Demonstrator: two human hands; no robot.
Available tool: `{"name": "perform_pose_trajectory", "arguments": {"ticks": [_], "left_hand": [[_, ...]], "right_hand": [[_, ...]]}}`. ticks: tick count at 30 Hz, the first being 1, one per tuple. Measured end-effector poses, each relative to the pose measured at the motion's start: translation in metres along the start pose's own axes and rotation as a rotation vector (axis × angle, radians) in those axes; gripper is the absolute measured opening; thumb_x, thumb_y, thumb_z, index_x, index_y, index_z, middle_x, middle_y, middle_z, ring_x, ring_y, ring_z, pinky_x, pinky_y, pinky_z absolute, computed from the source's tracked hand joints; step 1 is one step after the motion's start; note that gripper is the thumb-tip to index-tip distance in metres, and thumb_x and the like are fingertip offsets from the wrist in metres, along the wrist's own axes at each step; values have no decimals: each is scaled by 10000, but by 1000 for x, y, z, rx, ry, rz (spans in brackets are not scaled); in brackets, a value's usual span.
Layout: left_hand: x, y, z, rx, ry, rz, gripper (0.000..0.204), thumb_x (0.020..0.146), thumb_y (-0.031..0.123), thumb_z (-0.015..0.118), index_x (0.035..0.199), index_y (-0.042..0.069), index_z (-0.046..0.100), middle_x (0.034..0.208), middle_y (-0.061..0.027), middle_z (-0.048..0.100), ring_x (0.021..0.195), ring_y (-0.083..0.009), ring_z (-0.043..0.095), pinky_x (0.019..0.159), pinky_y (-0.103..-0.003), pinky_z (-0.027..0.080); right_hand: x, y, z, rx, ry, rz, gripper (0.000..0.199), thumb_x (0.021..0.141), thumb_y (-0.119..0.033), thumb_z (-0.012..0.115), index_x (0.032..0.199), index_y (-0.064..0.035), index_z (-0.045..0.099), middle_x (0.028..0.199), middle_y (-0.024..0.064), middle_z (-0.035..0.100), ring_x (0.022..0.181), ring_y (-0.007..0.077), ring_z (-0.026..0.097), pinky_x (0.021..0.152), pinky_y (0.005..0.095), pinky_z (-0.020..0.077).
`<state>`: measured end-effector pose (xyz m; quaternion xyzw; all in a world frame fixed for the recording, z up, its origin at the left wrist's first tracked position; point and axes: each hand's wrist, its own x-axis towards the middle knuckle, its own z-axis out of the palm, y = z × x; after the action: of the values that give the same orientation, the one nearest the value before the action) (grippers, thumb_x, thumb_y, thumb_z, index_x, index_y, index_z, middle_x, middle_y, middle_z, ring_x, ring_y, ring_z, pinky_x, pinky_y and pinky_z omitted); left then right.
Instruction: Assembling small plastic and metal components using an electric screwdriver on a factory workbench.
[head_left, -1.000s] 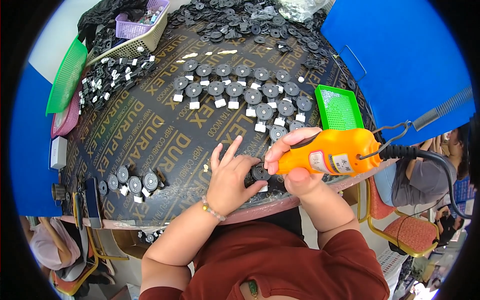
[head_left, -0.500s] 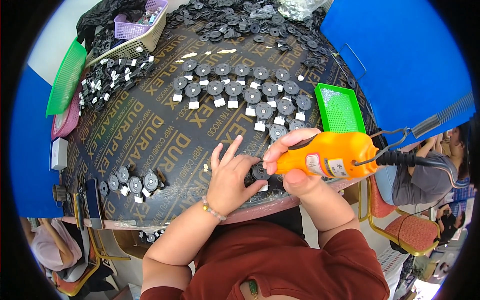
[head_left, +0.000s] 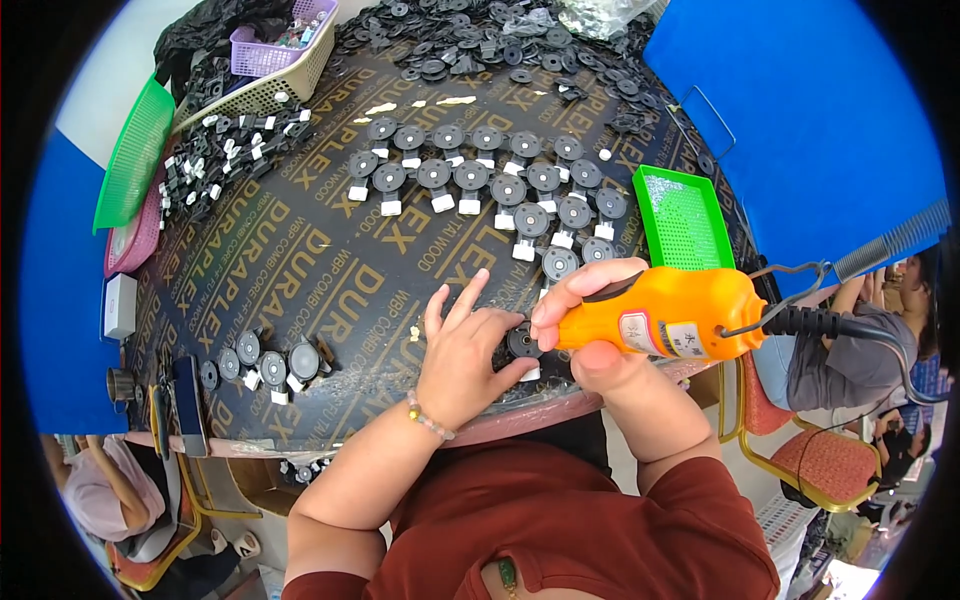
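Observation:
An orange corded electric screwdriver lies nearly level in my right hand, its tip pointing left. Under that tip, at the near edge of the table, is a black round part with a bit of white at its lower side. My left hand pinches this part between thumb and fingers, while its other fingers stretch away over the tabletop. The exact spot where the tip meets the part is hidden by my fingers. Just beyond stand rows of similar black discs with white tabs.
Loose black discs are heaped at the far side, beside a green tray on the right. More black-and-white parts lie near the baskets. At left are a small disc group and a phone. Other people sit nearby.
The whole view has shifted very slightly. Both hands keep the same hold on the screwdriver and the round part. Shoes now show by the chair at lower left.

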<state>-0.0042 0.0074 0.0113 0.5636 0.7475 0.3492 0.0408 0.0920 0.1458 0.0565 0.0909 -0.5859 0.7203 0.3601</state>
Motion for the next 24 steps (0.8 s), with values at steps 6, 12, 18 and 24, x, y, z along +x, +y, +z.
{"name": "perform_pose_trajectory", "arguments": {"ticks": [6,12,18,24], "left_hand": [[0,-1,2,-2,9,-3,457,650,251,829,1044,106,650,1014,-40,656,1349,-300,422,1097,-542,193],[4,2,2,18,10,18,398,652,234,817,983,90,650,991,-54,657,1338,-296,438,1079,-527,224],[2,7,-5,44,-17,-35,455,660,291,831,1037,99,667,989,-56,680,1324,-285,452,1078,-511,229],[2,34,-54,-379,-89,-76,740,717,434,781,1308,84,508,1399,-147,479,1389,-371,336,1148,-547,140]], "right_hand": [[3,3,-3,0,-78,-32,587,784,-411,781,1109,-35,468,846,180,644,636,189,621,604,325,544],[4,9,-5,4,-127,82,475,818,-304,784,1093,-40,500,892,188,644,638,164,599,580,261,498],[5,11,-1,8,-7,43,519,853,-399,724,1129,-39,471,866,157,630,645,175,600,595,293,508],[13,-55,-85,-369,337,-231,487,894,-382,672,1167,-26,483,777,132,626,562,154,579,495,269,490]]}}
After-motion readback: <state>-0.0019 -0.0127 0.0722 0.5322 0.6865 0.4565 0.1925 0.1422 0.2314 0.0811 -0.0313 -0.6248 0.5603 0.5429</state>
